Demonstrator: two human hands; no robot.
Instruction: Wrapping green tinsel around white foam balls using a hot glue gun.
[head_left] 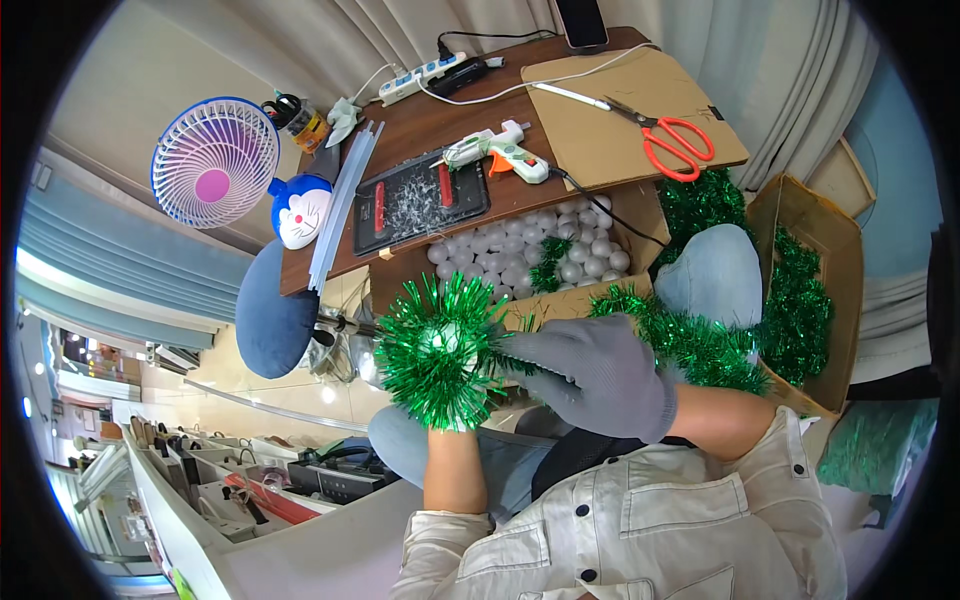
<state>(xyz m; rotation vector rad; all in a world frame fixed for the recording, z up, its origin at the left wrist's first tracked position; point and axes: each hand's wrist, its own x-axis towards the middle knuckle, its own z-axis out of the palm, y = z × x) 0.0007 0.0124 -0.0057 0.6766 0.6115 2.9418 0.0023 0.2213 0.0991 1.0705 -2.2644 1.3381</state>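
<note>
A white ball [441, 343] sits in the middle of a round tuft of green tinsel [405, 375], held up over my lap. My left forearm [455, 475] runs up to it from below; the tinsel hides the fingers of my left hand, which appears to hold the ball from underneath. In a grey glove, my right hand [595, 375] closes its fingers on the tinsel at the ball's right side. More tinsel garland [690, 350] trails to the right, past my knee.
A cardboard box of white balls [500, 250] stands under the table [400, 130]; a box of garland [800, 300] is at right. On the table lie a glue gun [500, 150], its black tray [420, 208], glue sticks [345, 205], scissors [670, 140]. A fan [215, 165] stands left.
</note>
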